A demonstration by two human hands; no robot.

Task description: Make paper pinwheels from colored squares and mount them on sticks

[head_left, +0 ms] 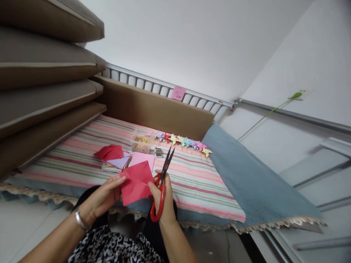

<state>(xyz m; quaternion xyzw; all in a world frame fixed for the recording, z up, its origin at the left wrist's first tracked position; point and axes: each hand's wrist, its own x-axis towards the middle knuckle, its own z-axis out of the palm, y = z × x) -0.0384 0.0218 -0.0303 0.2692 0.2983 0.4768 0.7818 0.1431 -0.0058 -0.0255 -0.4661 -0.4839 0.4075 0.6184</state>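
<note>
Over the near edge of the striped cloth point(197, 190), the left hand point(105, 196) pinches a red paper square point(134, 187) by its left corner, thumb and fingers together on it. The right hand point(168, 206) has its thumb on the right edge of the paper, while its fingers curl around red-handled scissors point(164, 174), blades pointing away and a little apart. Past them I see a pink sheet point(141, 159), a pile of colored paper point(111, 153), a clear box point(149, 149) of sticks point(142, 140) and little paper pinwheels point(181, 140).
</note>
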